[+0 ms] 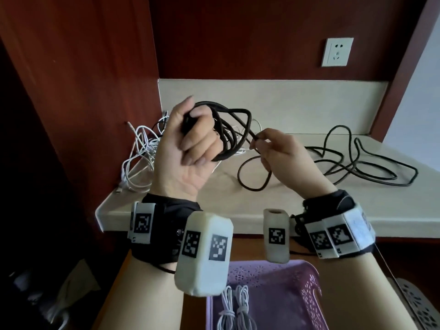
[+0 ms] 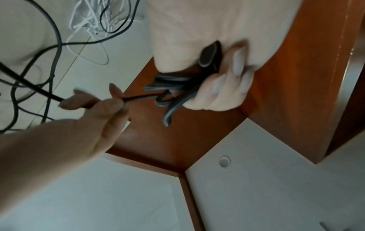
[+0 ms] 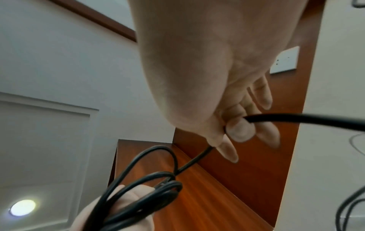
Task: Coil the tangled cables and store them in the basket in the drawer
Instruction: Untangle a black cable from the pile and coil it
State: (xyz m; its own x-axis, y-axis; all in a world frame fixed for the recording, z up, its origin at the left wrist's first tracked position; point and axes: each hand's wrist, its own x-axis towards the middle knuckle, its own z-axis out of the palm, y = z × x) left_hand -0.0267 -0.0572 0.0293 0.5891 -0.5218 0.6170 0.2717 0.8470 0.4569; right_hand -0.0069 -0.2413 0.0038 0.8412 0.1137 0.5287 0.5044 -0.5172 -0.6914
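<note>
Gripping several finished loops of the black cable [image 1: 228, 129] in a raised fist, the left hand [image 1: 188, 144] is held palm toward the person above the counter [image 1: 297, 201], its fingers curled round the bundle; in the left wrist view a dark plug end [image 2: 209, 57] is also tucked inside that grip. The right hand [image 1: 283, 153] is just beside it and a little lower, and its grip pinches a single strand of the same cable between thumb and fingertips [image 3: 239, 131], the strand running taut from the pinch to the coil. Past the right hand the uncoiled length of the cable droops in a loop to the counter and sprawls in loose curves across its right half.

A tangle of white cables [image 1: 140, 153] lies on the counter's left end against the wooden side panel [image 1: 83, 91], behind the left hand. Below the counter edge, the purple basket [image 1: 285, 270] sits in the open drawer [image 1: 114, 294], and two coiled, tied white cables [image 1: 234, 308] lie side by side at its left. A white wall socket [image 1: 337, 52] is mounted on the wooden back panel above the counter.
</note>
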